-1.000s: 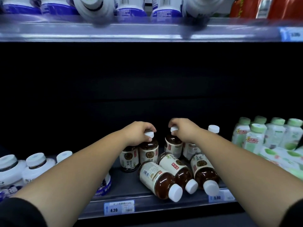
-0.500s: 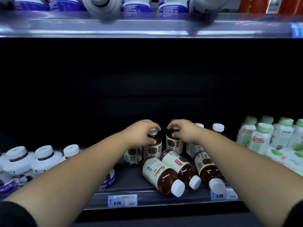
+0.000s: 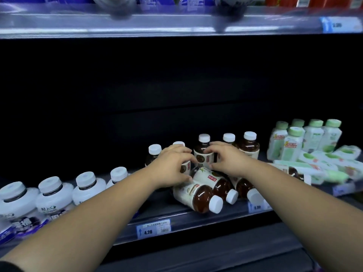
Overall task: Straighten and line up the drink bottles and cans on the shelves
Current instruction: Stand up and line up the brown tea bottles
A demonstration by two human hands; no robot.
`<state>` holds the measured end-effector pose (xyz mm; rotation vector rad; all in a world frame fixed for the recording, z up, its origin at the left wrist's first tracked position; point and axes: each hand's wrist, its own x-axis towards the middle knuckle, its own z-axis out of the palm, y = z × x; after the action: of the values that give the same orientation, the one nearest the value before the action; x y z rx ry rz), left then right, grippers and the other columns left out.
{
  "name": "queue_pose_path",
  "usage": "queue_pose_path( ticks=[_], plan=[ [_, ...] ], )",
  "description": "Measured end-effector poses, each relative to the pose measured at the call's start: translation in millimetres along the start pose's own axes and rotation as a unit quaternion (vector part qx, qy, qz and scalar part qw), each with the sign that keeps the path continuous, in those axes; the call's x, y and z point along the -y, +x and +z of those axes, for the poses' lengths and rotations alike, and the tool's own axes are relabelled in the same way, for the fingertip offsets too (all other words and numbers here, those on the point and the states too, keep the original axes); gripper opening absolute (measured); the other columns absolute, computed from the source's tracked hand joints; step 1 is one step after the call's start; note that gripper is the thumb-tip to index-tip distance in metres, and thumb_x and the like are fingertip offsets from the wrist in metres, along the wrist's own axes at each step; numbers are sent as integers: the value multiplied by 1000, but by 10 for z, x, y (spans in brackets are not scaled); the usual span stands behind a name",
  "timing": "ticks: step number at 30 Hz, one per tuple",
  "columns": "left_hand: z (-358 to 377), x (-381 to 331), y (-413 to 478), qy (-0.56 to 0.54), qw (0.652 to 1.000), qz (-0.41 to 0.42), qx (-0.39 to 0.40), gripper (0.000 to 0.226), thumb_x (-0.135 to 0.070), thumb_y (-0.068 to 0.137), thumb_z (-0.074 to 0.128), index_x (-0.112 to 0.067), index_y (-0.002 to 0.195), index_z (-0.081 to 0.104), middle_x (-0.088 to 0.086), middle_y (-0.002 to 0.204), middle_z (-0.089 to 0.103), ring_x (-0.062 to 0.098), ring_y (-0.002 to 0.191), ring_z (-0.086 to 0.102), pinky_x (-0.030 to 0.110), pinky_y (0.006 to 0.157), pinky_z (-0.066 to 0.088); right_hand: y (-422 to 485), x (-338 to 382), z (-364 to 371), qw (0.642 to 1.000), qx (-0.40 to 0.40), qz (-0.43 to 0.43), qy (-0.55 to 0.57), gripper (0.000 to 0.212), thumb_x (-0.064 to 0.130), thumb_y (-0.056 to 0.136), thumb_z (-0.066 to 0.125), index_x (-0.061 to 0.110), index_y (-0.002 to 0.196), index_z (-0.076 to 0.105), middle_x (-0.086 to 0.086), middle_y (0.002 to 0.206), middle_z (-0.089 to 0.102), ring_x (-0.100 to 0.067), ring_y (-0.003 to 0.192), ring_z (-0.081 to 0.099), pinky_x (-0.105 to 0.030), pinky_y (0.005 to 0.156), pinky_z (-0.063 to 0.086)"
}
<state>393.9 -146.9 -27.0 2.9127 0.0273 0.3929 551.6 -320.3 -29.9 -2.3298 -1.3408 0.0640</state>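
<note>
Both hands reach among the brown tea bottles mid-shelf; left hand point(image 3: 172, 165) fingers curl around an upright tea bottle point(image 3: 185, 167); right hand point(image 3: 225, 160) fingers spread over a toppled bottle point(image 3: 212, 181) near the shelf point(image 3: 196, 218) front edge.

Upright tea bottles point(image 3: 203, 152): dark brown liquid, white caps, cream labels with a brown round mark and a small red patch.
Toppled tea bottles point(image 3: 198, 197): same brown liquid and white caps; cream labels, one with a red block.
Squat bottles point(image 3: 54, 195): white bodies and caps, dark band at the neck, purple-blue lettering low on the label.
Green-capped bottles point(image 3: 292, 146): pale green caps, white bodies, light green print with a red and yellow mark.
Price tags point(image 3: 153, 228): blue and white, dark digits.
Shelf point(image 3: 196, 218): dark grey edge, black back panel.
Top shelf goods point(image 3: 157, 0): blurred; seemingly white and blue, red at far right.
</note>
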Motion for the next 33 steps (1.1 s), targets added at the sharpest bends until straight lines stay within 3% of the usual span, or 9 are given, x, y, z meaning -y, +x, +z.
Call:
queue_pose_path(
  ticks=[3,5,8,12,15,22,27,30,33],
  plan=[
    [152,-35,-55,-12,999,38,26,48,-45,78,77,-38,123,63,-10,144,47,15,143,25,42,120,17,-251,-13,42,999,18,22,-31,49,33,81,79,34,126,61,15,121,55,-7,108,51,-25,87,42],
    [234,-81,-90,-30,998,52,31,46,-44,78,77,-35,121,64,-10,140,51,15,139,33,45,116,26,-394,-40,72,999,34,22,-31,43,33,80,79,32,120,64,15,111,59,-7,99,55,-25,83,45],
    [295,-241,-162,-69,994,49,62,54,-48,71,81,-33,120,64,-11,128,56,9,123,46,38,108,38,-541,-93,82,997,56,7,-53,49,35,77,80,32,123,64,12,114,63,-10,105,57,-33,94,47],
    [451,-534,-242,-50,995,42,74,62,-59,63,80,-36,118,62,-19,121,58,5,116,48,39,105,39,-684,-187,79,987,56,-13,-150,68,51,69,80,38,131,54,11,118,61,-16,115,51,-42,107,33],
    [561,-716,-229,-12,998,33,61,62,-50,64,84,-35,120,63,-18,122,58,5,118,47,32,106,33,-770,-253,138,977,57,-17,-205,77,61,66,77,36,132,47,8,124,59,-22,125,41,-47,116,16],
    [594,-728,-302,11,1000,-11,25,50,-46,67,83,-37,113,64,-20,121,59,8,116,48,36,104,36,-782,-290,324,957,5,-63,-284,65,55,73,68,23,124,44,4,104,66,-24,121,42,-58,118,-5],
    [320,-588,-388,-66,996,-51,-11,38,-37,69,85,-33,100,64,-17,101,61,6,98,54,32,87,46,-709,-215,244,968,-18,-53,-246,53,49,70,67,25,109,41,4,89,58,-22,105,48,-49,114,13],
    [48,-457,-432,-73,992,-100,-39,34,-36,70,84,-35,95,62,-17,95,62,5,93,56,34,85,49,-592,-107,81,991,-46,-30,-125,52,46,68,70,29,105,36,8,90,60,-19,94,55,-43,108,27],
    [-192,-247,-477,-58,983,-164,-51,34,-45,71,82,-38,97,62,-16,94,64,6,89,60,33,79,52,-450,17,-75,999,-36,-5,38,51,39,71,73,34,105,35,8,96,62,-20,89,61,-45,86,51]
  ],
)
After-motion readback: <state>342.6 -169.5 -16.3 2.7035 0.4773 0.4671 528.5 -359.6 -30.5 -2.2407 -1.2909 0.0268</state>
